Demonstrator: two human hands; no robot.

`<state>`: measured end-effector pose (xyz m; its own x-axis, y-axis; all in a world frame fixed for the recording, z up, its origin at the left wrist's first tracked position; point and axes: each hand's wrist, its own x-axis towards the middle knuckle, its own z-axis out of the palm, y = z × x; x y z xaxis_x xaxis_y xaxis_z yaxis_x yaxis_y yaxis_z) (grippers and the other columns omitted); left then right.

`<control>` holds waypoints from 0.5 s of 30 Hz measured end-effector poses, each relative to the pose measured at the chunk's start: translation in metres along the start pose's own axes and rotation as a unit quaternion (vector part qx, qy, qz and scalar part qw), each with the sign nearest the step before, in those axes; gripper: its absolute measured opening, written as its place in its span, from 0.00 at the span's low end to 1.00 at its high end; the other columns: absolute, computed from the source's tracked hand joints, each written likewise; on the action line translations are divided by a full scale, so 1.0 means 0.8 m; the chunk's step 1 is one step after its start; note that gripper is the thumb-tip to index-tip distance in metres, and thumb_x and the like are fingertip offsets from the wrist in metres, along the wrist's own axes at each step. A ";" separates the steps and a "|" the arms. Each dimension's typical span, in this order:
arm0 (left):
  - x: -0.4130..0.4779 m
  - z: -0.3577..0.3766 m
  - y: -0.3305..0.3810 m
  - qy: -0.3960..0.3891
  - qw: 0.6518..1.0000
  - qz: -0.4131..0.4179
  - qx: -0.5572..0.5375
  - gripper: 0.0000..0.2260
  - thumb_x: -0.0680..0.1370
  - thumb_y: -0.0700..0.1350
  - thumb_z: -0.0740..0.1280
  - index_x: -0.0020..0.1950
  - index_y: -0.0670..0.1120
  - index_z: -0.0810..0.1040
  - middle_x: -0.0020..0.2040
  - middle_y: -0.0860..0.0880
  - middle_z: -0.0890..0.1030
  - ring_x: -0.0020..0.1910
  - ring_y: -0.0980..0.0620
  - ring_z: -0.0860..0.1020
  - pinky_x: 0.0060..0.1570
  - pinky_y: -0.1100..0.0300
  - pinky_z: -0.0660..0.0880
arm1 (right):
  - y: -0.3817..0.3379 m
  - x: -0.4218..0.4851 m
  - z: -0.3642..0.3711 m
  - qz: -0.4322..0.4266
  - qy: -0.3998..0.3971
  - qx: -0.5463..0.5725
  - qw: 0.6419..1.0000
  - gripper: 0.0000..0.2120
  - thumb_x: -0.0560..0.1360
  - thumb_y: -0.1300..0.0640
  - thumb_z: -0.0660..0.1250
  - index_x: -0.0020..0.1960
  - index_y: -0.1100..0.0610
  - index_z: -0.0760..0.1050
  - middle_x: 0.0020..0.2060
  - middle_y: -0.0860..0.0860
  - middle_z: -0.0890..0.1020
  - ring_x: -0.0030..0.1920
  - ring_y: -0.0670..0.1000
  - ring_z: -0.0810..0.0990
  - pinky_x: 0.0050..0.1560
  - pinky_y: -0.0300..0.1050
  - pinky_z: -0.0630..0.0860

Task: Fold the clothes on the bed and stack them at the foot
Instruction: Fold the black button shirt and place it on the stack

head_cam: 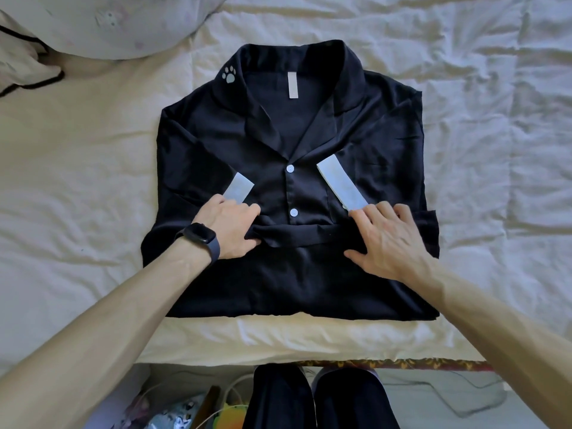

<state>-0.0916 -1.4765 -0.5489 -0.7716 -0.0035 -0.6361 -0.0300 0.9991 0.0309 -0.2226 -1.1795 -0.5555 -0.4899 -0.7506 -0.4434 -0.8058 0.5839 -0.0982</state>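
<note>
While the black shirt (288, 134) lay front-up on the bed (77, 187), close to the edge where you stood, its collar pointed away from you and its lower part was turned up over the front. The hem (309, 235) made a band across the shirt, just under the lower button (293, 212). Both sleeves were folded inward, so the two white cuffs (239, 187) (342, 185) lay slanted toward the middle, one on each side of the upper button (290, 168). A grey paw print (229, 74) was on the left side of the collar, and a pale label (292, 86) was inside the neck. Your left hand (229, 227) held the left end of the hem, with the fingers curled over it and the thumb pinching the cloth from below. Your right hand (390, 239) lay on the right end of the hem with the fingers spread and nearly straight. It pressed on the cloth and did not close around it. A dark watch (199, 235) was on your left wrist. A crumpled white cover (495, 88) lay on the right side of the bed. At the top left there was a pale pillow (108, 23), and beside it a cream cloth with a black edge (24, 69). Your legs in dark trousers (309, 397) stood below the edge of the bed.
</note>
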 end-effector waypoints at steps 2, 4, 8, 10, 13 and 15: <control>0.000 0.006 0.008 0.022 1.000 -0.002 -0.015 0.19 0.77 0.60 0.63 0.62 0.50 0.71 0.54 0.52 0.78 0.56 0.48 0.77 0.57 0.54 0.67 | -0.012 0.003 0.006 0.003 0.020 0.005 1.000 0.36 0.64 0.36 0.76 0.64 0.56 0.74 0.53 0.52 0.79 0.52 0.58 0.76 0.52 0.54 0.66; 0.003 0.006 0.013 0.036 0.997 -0.023 -0.069 0.14 0.79 0.53 0.61 0.62 0.48 0.72 0.55 0.50 0.78 0.54 0.46 0.77 0.55 0.54 0.67 | -0.022 0.009 0.010 0.010 0.014 0.012 1.000 0.31 0.67 0.38 0.76 0.60 0.56 0.74 0.49 0.51 0.79 0.51 0.57 0.76 0.52 0.53 0.66; 0.007 0.000 0.013 0.038 0.986 -0.065 -0.149 0.07 0.80 0.47 0.57 0.55 0.49 0.72 0.47 0.51 0.81 0.46 0.45 0.77 0.53 0.52 0.67 | -0.031 0.023 0.011 0.040 -0.044 0.051 0.997 0.18 0.73 0.41 0.67 0.53 0.53 0.72 0.43 0.46 0.82 0.50 0.54 0.76 0.53 0.50 0.62; 0.009 0.002 0.012 0.036 0.989 -0.044 -0.138 0.05 0.80 0.50 0.58 0.52 0.50 0.69 0.43 0.52 0.80 0.44 0.46 0.78 0.53 0.53 0.66 | -0.030 0.027 0.007 0.046 -0.070 0.061 0.995 0.17 0.75 0.39 0.65 0.52 0.52 0.73 0.43 0.45 0.81 0.51 0.54 0.77 0.53 0.50 0.61; 0.011 0.003 0.009 0.031 0.991 -0.009 -0.129 0.09 0.80 0.57 0.61 0.53 0.52 0.71 0.41 0.55 0.76 0.44 0.48 0.77 0.53 0.56 0.67 | -0.027 0.032 0.001 0.029 -0.099 0.108 0.989 0.16 0.77 0.40 0.65 0.54 0.51 0.76 0.46 0.46 0.78 0.52 0.54 0.78 0.54 0.50 0.64; 0.011 0.001 0.006 0.035 0.986 -0.013 -0.161 0.08 0.81 0.52 0.62 0.59 0.54 0.74 0.45 0.54 0.78 0.46 0.44 0.77 0.48 0.55 0.70 | -0.023 0.035 -0.004 0.026 -0.107 0.148 0.983 0.13 0.78 0.44 0.66 0.59 0.49 0.75 0.51 0.46 0.78 0.53 0.54 0.79 0.53 0.48 0.67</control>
<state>-0.0986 -1.4719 -0.5549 -0.8096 -0.0436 -0.5853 -0.2419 0.9334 0.2650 -0.2225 -1.2123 -0.5629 -0.4216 -0.6539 -0.6282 -0.6337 0.7080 -0.3117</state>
